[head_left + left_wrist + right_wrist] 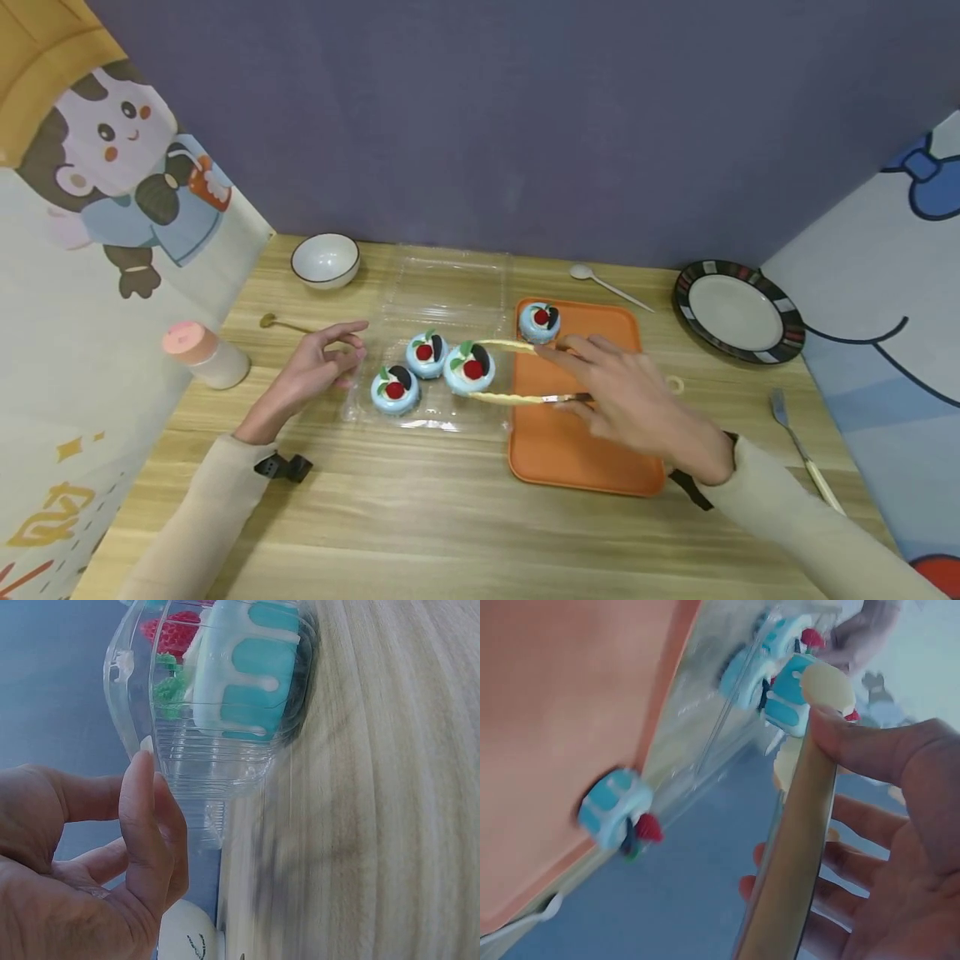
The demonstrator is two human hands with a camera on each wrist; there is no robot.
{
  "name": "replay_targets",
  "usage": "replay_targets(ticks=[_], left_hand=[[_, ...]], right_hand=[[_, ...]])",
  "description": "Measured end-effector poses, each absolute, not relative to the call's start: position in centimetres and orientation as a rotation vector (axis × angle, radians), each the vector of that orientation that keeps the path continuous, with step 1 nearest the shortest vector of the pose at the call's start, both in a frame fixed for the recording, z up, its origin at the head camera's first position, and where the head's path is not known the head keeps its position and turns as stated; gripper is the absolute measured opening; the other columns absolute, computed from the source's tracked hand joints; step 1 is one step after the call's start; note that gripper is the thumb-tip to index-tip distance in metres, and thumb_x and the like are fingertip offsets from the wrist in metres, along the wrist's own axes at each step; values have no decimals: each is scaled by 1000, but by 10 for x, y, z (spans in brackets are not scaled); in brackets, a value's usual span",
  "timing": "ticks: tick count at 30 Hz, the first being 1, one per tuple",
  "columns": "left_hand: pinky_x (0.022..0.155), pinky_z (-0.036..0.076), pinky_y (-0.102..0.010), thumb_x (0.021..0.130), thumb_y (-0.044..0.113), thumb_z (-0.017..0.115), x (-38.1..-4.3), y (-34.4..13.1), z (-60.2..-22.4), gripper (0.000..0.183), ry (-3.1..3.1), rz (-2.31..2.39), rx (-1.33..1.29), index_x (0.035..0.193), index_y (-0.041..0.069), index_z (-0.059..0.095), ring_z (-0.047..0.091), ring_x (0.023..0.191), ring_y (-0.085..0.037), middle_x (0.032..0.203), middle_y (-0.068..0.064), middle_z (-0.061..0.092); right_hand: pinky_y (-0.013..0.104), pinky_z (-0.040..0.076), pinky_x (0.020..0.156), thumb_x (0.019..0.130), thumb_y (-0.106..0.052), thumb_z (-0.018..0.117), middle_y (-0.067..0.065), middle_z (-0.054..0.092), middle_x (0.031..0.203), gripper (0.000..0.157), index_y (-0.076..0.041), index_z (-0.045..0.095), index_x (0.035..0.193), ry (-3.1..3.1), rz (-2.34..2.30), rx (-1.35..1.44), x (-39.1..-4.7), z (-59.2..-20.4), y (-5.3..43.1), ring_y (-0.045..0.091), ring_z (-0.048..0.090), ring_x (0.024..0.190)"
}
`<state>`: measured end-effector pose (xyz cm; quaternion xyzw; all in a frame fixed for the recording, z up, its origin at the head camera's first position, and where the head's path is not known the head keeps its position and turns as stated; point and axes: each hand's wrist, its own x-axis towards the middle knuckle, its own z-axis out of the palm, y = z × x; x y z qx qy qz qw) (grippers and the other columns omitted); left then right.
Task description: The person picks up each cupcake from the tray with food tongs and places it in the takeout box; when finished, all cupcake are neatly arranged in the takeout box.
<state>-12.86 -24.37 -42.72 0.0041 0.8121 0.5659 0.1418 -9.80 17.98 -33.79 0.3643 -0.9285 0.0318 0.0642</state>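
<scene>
Here, right hand [637, 400] pinching cream tongs [517, 371], arms spread around the blue cupcake [470, 368] in the clear plastic box [438, 333] on the desk, leftward of that grip. Left hand [318, 371] loosely curled, empty, beside the box's left edge.

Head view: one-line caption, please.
Right hand holds tongs around a blue cupcake; left hand beside the clear container.

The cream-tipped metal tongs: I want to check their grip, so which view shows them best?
Head view: the cream-tipped metal tongs straddle a blue-iced cupcake, whole length visible. Right wrist shows one arm close; left wrist shows none.
</scene>
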Motion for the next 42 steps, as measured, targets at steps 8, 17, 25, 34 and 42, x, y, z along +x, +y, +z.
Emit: replay_targets(ticks=[8,17,25,34,42], left_hand=[[59,60,-29,99,14,58,-129,-240,-432,54,2315,1650,12,150,9,39,59,75,-7,128,-21,49],[57,60,-29,99,13,58,-128,-240,-434,54,2308,1659,-4,150,9,39,57,71,-5,127,-21,50],[57,60,-31,99,13,59,-128,-242,-433,55,2304,1669,0,150,9,39,58,71,-6,128,-22,49],[56,61,-32,99,13,58,-132,-244,-432,55,2323,1664,3,150,9,39,58,70,-5,129,-22,49],[57,60,-30,99,12,58,-130,-243,-428,55,2309,1672,-6,150,8,39,59,72,-6,128,-22,48]], right_hand=[[16,27,36,77,-37,84,-3,58,121,65,-27,58,135,-2870,23,1264,-110,-347,151,15,61,89],[16,29,35,77,-36,84,-3,58,116,63,-24,60,134,-2881,-4,1385,-119,-356,133,19,59,96],[17,30,36,79,-36,83,-2,58,117,64,-24,58,136,-2932,-33,1385,-125,-357,127,18,58,96],[18,29,36,79,-34,83,0,57,118,65,-22,57,137,-2961,-17,1374,-129,-359,126,19,58,96],[18,32,37,79,-36,83,-2,55,119,68,-24,54,140,-3003,-24,1361,-128,-357,124,18,57,98]])
